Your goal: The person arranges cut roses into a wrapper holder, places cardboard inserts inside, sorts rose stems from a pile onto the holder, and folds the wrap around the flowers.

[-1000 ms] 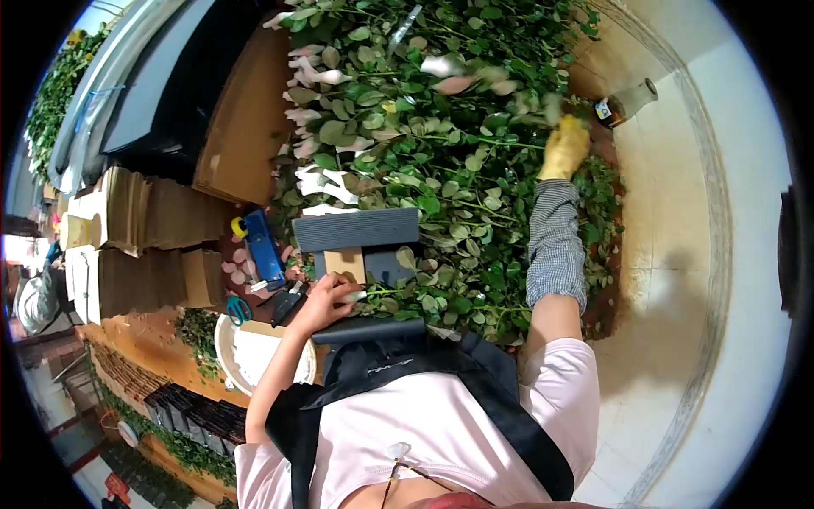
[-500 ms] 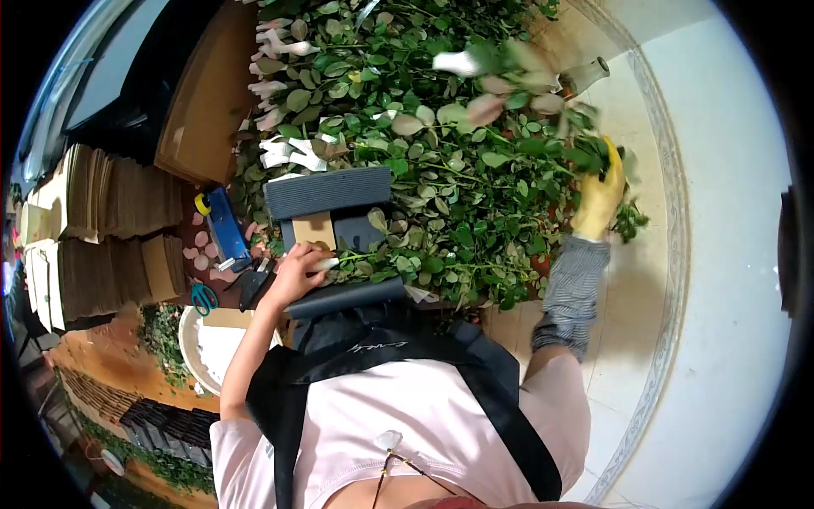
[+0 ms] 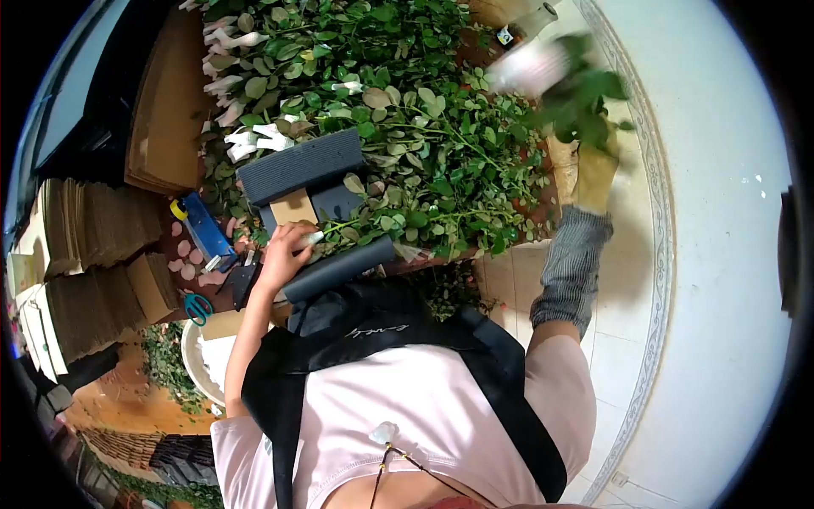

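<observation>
My bare left hand (image 3: 287,256) rests at the left end of a cardboard strip and dark padded holder. Its fingers are curled at the pale head of a rose (image 3: 339,226), whose green leafy stem runs off to the right. My right hand (image 3: 597,174) wears a yellow glove under a grey striped sleeve. It is raised past the right edge of the table, closed on a leafy rose (image 3: 585,106), smeared by motion, with a whitish-pink head pointing up and left. Between the hands lies a thick heap of leafy rose stems (image 3: 441,161), several heads in white sleeves.
A ribbed dark block (image 3: 301,165) and a dark roll (image 3: 339,269) flank the holder. To the left are a blue tape dispenser (image 3: 206,227), teal scissors (image 3: 197,309), cardboard stacks (image 3: 102,225) and a white tub (image 3: 193,360). A glass bottle (image 3: 534,21) lies at the far right.
My right hand has lifted a rose away from the heap, its head swinging right. The view has shifted, so the table appears farther left and higher. My left hand stays at the holder.
</observation>
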`<state>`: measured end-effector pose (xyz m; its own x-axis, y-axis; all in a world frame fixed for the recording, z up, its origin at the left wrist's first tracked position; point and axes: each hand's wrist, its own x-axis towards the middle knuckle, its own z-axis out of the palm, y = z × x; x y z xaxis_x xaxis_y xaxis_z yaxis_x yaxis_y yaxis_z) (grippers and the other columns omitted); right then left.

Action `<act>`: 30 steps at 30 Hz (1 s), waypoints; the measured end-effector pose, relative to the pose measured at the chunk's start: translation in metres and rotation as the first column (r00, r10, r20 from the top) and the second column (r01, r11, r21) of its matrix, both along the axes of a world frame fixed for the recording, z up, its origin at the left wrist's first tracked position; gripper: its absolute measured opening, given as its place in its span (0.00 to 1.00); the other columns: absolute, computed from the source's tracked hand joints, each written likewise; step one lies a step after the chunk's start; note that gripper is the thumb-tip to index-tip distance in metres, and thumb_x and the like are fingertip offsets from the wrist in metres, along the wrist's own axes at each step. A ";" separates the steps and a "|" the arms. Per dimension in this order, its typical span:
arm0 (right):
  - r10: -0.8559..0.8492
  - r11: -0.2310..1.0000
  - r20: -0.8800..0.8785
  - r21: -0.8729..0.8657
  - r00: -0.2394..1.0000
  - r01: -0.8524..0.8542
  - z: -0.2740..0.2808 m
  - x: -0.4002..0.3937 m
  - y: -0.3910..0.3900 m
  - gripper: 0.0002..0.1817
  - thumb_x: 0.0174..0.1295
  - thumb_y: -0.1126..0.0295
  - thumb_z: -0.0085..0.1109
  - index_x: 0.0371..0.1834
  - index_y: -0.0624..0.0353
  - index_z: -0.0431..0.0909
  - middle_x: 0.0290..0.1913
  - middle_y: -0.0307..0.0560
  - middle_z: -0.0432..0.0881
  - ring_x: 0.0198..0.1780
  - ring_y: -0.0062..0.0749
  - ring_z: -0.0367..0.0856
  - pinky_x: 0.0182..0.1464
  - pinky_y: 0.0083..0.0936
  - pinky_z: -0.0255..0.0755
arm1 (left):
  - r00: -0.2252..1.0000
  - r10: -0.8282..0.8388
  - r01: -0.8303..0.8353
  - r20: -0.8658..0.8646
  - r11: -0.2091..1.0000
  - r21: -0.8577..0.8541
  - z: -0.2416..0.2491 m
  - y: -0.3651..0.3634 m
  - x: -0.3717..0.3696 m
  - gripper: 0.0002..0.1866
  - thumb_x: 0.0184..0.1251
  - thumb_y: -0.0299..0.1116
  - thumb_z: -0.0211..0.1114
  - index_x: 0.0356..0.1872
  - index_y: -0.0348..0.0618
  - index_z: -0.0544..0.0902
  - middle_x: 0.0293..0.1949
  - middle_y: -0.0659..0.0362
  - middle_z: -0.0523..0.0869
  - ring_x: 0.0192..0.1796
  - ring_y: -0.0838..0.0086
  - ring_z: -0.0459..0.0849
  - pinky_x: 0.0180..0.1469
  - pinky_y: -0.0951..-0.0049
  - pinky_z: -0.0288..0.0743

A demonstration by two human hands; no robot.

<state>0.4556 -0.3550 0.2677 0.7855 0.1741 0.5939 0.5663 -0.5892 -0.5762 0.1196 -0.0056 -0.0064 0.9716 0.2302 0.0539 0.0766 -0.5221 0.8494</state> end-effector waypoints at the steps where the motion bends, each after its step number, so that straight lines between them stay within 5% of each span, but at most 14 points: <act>1: 0.103 0.986 0.034 -0.137 0.994 -0.097 0.006 -0.028 0.015 0.28 0.55 0.90 0.54 0.61 0.60 0.80 0.56 0.50 0.85 0.57 0.36 0.83 0.58 0.29 0.76 | 1.000 -0.004 0.003 -0.003 1.000 -0.022 0.000 0.003 -0.001 0.21 0.54 0.25 0.71 0.52 0.45 0.84 0.50 0.54 0.85 0.54 0.53 0.79 0.61 0.58 0.72; 5: 0.480 0.687 -0.107 -0.572 0.871 -0.448 -0.046 -0.083 0.058 0.32 0.44 0.92 0.52 0.52 0.54 0.86 0.41 0.49 0.88 0.43 0.44 0.85 0.48 0.36 0.80 | 1.000 0.002 -0.002 -0.004 1.000 -0.023 -0.057 0.008 -0.009 0.20 0.53 0.29 0.73 0.50 0.40 0.84 0.47 0.50 0.86 0.55 0.50 0.79 0.59 0.59 0.74; 9: 0.191 0.338 -0.259 -0.888 0.947 -0.311 -0.225 -0.096 0.055 0.11 0.59 0.77 0.59 0.41 0.53 0.88 0.38 0.53 0.88 0.38 0.45 0.86 0.43 0.38 0.79 | 0.991 0.014 -0.003 -0.137 0.997 0.080 -0.020 0.008 -0.007 0.15 0.55 0.30 0.73 0.45 0.40 0.86 0.45 0.50 0.87 0.52 0.52 0.83 0.56 0.57 0.77; 12: 0.065 0.218 -0.278 -0.933 0.958 -0.285 -0.222 -0.114 0.070 0.09 0.59 0.72 0.59 0.37 0.50 0.88 0.34 0.45 0.88 0.38 0.40 0.86 0.43 0.36 0.79 | 1.000 -0.027 0.027 -0.006 0.997 0.072 0.011 0.007 -0.005 0.17 0.58 0.27 0.71 0.50 0.42 0.87 0.46 0.51 0.86 0.53 0.53 0.81 0.57 0.57 0.76; 13: 0.063 0.221 -0.291 -0.929 0.955 -0.298 -0.219 -0.118 0.073 0.09 0.59 0.72 0.59 0.37 0.50 0.88 0.34 0.45 0.88 0.38 0.40 0.86 0.43 0.36 0.79 | 0.998 -0.033 0.037 -0.050 0.996 0.086 0.013 0.006 -0.007 0.17 0.56 0.29 0.72 0.49 0.43 0.87 0.48 0.52 0.86 0.56 0.53 0.80 0.58 0.57 0.75; 14: 0.162 0.399 -0.141 -0.896 0.977 -0.196 -0.218 -0.120 0.074 0.08 0.59 0.72 0.59 0.37 0.50 0.88 0.32 0.45 0.87 0.38 0.39 0.86 0.43 0.35 0.78 | 0.997 -0.045 0.050 -0.058 0.995 0.089 0.020 0.005 -0.008 0.17 0.56 0.29 0.72 0.49 0.43 0.87 0.48 0.52 0.86 0.56 0.53 0.80 0.58 0.57 0.75; 16: 0.238 0.639 0.098 -0.765 0.966 -0.080 -0.233 -0.114 0.073 0.07 0.57 0.72 0.60 0.37 0.51 0.86 0.29 0.43 0.84 0.36 0.38 0.84 0.45 0.33 0.76 | 0.980 -0.086 0.174 -0.182 0.821 0.544 0.041 0.003 0.003 0.14 0.54 0.33 0.71 0.43 0.46 0.88 0.54 0.51 0.82 0.59 0.56 0.76 0.63 0.56 0.71; 19: 0.052 0.668 -0.401 -0.667 0.915 -0.330 -0.402 -0.093 0.036 0.14 0.67 0.74 0.54 0.54 0.52 0.81 0.49 0.48 0.85 0.49 0.39 0.82 0.61 0.39 0.72 | 0.987 -0.141 0.056 0.075 0.745 0.664 0.042 0.004 0.009 0.15 0.52 0.35 0.71 0.43 0.49 0.87 0.53 0.48 0.76 0.58 0.54 0.74 0.60 0.55 0.71; 21: 0.211 0.650 -0.558 -0.533 0.802 -0.542 -0.278 -0.102 0.048 0.22 0.65 0.71 0.60 0.64 0.54 0.78 0.60 0.52 0.82 0.57 0.45 0.80 0.68 0.41 0.69 | 0.992 -0.125 0.123 -0.027 0.863 0.490 0.017 0.008 0.003 0.16 0.52 0.31 0.72 0.45 0.46 0.85 0.53 0.46 0.76 0.56 0.47 0.75 0.56 0.54 0.75; 23: 0.261 0.759 -0.913 -0.006 0.313 -0.651 -0.212 -0.084 0.044 0.32 0.69 0.58 0.64 0.74 0.53 0.68 0.70 0.53 0.74 0.72 0.44 0.71 0.72 0.40 0.65 | 0.997 -0.070 0.078 -0.035 0.901 0.426 0.021 0.006 0.003 0.17 0.51 0.29 0.73 0.45 0.45 0.85 0.54 0.47 0.76 0.55 0.46 0.75 0.57 0.51 0.74; 25: 0.260 0.798 -0.947 0.099 0.190 -0.595 -0.150 -0.062 0.049 0.32 0.71 0.58 0.62 0.76 0.53 0.66 0.73 0.52 0.72 0.74 0.41 0.68 0.72 0.38 0.65 | 0.999 -0.010 -0.009 0.049 0.935 0.355 0.006 0.003 -0.001 0.18 0.50 0.28 0.75 0.46 0.45 0.85 0.56 0.47 0.76 0.55 0.45 0.74 0.57 0.49 0.73; 27: 0.451 0.858 -0.779 0.245 0.436 -0.451 -0.138 -0.040 0.058 0.31 0.71 0.63 0.61 0.76 0.54 0.66 0.71 0.51 0.74 0.74 0.40 0.67 0.73 0.36 0.63 | 0.994 0.008 -0.043 0.105 0.943 0.330 0.000 0.003 -0.004 0.21 0.54 0.27 0.76 0.51 0.44 0.84 0.57 0.47 0.76 0.55 0.46 0.74 0.57 0.50 0.73; 28: 0.331 0.936 -0.715 0.164 0.616 -0.312 -0.127 -0.038 0.064 0.30 0.71 0.65 0.61 0.75 0.53 0.66 0.70 0.51 0.74 0.74 0.40 0.68 0.73 0.37 0.62 | 0.996 0.031 -0.054 0.086 0.956 0.288 0.005 0.001 -0.003 0.24 0.54 0.27 0.76 0.54 0.44 0.83 0.57 0.47 0.76 0.55 0.47 0.74 0.57 0.51 0.73; 30: -0.073 0.880 -0.327 -0.465 0.942 -0.094 -0.180 0.006 0.058 0.25 0.67 0.68 0.60 0.68 0.55 0.73 0.69 0.51 0.76 0.69 0.48 0.72 0.71 0.43 0.64 | 0.997 0.076 -0.078 0.020 0.978 0.194 0.014 -0.001 -0.003 0.33 0.53 0.28 0.76 0.63 0.43 0.76 0.55 0.47 0.77 0.53 0.48 0.74 0.57 0.54 0.73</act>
<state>0.4617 -0.2967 0.0876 0.9148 0.3747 0.1508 0.4034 -0.8299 -0.3853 0.1168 -0.0067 0.0072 0.9503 0.2885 0.1169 0.1133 -0.6703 0.7334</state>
